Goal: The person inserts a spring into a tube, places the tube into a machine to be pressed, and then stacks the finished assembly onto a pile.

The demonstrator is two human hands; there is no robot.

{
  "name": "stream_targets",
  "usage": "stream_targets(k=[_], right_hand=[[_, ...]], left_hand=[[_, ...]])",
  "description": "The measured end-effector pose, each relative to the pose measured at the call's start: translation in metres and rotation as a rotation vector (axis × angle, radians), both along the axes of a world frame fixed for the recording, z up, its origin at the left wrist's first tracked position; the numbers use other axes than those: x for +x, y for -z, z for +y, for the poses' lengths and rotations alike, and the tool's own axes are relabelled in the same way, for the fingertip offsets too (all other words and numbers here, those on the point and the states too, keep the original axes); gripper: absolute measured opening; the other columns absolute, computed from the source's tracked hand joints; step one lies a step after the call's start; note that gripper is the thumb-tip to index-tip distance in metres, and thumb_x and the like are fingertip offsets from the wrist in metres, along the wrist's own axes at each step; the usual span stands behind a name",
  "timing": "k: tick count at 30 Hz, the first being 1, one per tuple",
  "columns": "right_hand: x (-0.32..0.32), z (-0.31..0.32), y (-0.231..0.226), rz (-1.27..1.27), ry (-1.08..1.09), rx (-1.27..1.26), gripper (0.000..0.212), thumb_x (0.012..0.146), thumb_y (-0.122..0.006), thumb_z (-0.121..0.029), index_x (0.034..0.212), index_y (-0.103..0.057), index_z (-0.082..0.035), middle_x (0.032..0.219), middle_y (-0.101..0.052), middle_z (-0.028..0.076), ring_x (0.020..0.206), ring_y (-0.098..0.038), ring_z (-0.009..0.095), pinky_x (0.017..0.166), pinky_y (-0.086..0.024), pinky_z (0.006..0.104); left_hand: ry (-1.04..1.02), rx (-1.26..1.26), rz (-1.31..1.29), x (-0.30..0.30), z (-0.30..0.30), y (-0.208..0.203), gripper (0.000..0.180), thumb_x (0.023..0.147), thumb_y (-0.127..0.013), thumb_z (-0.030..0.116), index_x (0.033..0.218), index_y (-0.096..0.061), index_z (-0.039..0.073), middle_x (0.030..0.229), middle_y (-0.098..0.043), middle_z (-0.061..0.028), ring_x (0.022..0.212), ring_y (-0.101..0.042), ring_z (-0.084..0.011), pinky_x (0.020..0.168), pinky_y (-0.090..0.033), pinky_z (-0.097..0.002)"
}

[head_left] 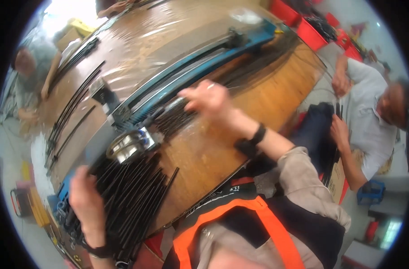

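On the brown wooden table (222, 148), a long blue metal rail jig (200, 71) runs diagonally, lower-left to upper-right. Loose black slender strips (133, 197) lie parallel to it, directly under the left hand (84, 197), which rests flat on them. The right hand (210, 99), fingers curled, pinches strips beside the jig.

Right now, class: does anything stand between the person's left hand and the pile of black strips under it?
Nothing visible does. The left hand lies directly on the pile of black strips on the wooden table. The metal fixture sits beyond the pile, not between them.
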State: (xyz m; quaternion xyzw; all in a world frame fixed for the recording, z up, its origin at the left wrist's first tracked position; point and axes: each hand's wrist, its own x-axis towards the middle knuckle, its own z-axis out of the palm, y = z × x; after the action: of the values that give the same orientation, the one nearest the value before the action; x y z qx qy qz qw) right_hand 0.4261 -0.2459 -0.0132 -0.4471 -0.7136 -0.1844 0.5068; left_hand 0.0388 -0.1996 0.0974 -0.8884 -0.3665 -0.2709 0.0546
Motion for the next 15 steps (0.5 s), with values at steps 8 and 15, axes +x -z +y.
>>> stream_targets(k=[8,15], right_hand=[[-0.029,0.068,-0.009,0.342,-0.144,-0.648,0.016,0.094,-0.062,-0.012,0.108,-0.068,-0.007,0.079,-0.068,0.008,0.068,-0.064,0.012,0.061,-0.050,0.0300],[-0.121,0.156,-0.035,-0.079,-0.397,-0.340,0.019,0.086,-0.070,-0.032,0.095,-0.076,-0.016,0.083,-0.070,0.001,0.088,-0.063,0.016,0.091,-0.040,0.0374]], left_hand=[[-0.215,0.142,-0.104,-0.055,0.040,-0.058,0.018,0.096,-0.057,0.008,0.110,-0.061,-0.002,0.092,-0.063,-0.0200,0.079,-0.060,-0.0330,0.074,-0.049,-0.0362],[-0.329,0.034,-0.130,-0.097,0.017,-0.042,0.021,0.096,-0.059,0.009,0.111,-0.062,-0.004,0.093,-0.066,-0.0224,0.075,-0.062,-0.0307,0.071,-0.050,-0.0352]])
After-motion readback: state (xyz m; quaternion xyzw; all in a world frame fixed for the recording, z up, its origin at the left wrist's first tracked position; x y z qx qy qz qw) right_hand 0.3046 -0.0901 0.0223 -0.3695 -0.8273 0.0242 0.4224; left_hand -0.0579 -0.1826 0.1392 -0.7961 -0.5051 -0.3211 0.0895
